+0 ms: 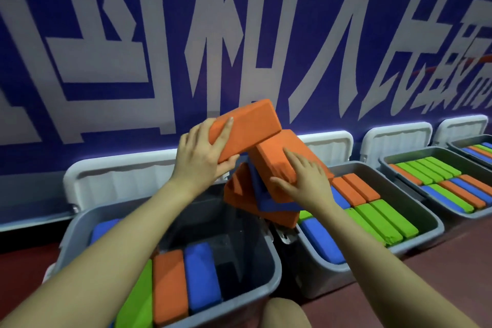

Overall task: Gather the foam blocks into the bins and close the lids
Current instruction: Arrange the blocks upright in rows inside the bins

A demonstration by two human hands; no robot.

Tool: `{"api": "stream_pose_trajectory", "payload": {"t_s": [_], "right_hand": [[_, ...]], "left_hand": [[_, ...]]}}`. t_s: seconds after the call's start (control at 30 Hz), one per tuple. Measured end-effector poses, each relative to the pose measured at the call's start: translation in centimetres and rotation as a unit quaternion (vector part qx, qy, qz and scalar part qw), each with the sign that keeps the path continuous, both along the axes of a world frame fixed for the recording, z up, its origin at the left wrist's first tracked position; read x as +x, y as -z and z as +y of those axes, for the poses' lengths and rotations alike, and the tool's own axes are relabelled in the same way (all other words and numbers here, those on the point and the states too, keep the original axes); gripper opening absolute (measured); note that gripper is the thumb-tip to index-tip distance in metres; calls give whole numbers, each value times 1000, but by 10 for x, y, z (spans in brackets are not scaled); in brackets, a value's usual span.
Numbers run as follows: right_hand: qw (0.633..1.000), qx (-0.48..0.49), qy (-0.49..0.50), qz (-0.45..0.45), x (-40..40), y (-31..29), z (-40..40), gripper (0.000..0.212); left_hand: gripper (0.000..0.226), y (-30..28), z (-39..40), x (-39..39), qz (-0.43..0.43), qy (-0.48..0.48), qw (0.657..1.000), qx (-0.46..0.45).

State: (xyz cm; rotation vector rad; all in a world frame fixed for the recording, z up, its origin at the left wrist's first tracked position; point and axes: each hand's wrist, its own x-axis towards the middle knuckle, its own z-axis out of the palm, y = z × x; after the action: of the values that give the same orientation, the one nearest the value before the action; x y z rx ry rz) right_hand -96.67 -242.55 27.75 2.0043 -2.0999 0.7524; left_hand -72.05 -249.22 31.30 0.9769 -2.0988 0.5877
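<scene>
My left hand (202, 153) grips an orange foam block (247, 126) raised above the near grey bin (269, 255). My right hand (300, 180) grips a second orange block (277, 157) that lies on a leaning pile of orange and blue blocks (255, 200) between this bin and the second bin (415, 200). The near bin holds green, orange and blue blocks (186, 282) standing on edge, with a dark gap at its right side. Its white lid (119, 178) stands open against the wall.
A row of grey bins runs to the right, packed with blue, green and orange blocks; the third bin (391, 161) and a fourth have white lids (396, 138) propped open behind them. A blue banner wall (239, 34) stands close behind. My knee (285, 314) is at the bottom edge.
</scene>
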Motion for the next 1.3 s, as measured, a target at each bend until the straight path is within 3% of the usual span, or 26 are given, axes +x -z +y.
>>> {"api": "stream_pose_trajectory", "payload": {"t_s": [0.23,0.37,0.53,0.77,0.87,1.0,1.17,1.3], "right_hand": [[982,109,2,157,-11,28,3,101],[975,66,4,214,0,29,-2,91],[983,-56,-44,171,20,9,-5,94],[948,-221,-164,161,88,-43,-19,66],[939,-247,-182,154,123,-52,-28,58],[956,-193,-188,113,173,-51,-29,59],[984,-49,-173,-6,225,-24,-20,59],[984,13,-166,-57,255,-3,-16,58]], "left_hand": [[64,24,6,10,7,-64,997,30],[74,39,8,19,6,-83,995,49],[59,40,5,33,27,-111,993,24],[56,29,11,89,92,-176,980,5],[54,29,19,121,112,-209,971,20],[54,40,37,157,140,-258,952,87],[63,58,70,196,229,-311,897,213],[68,73,87,206,211,-349,872,271]]}}
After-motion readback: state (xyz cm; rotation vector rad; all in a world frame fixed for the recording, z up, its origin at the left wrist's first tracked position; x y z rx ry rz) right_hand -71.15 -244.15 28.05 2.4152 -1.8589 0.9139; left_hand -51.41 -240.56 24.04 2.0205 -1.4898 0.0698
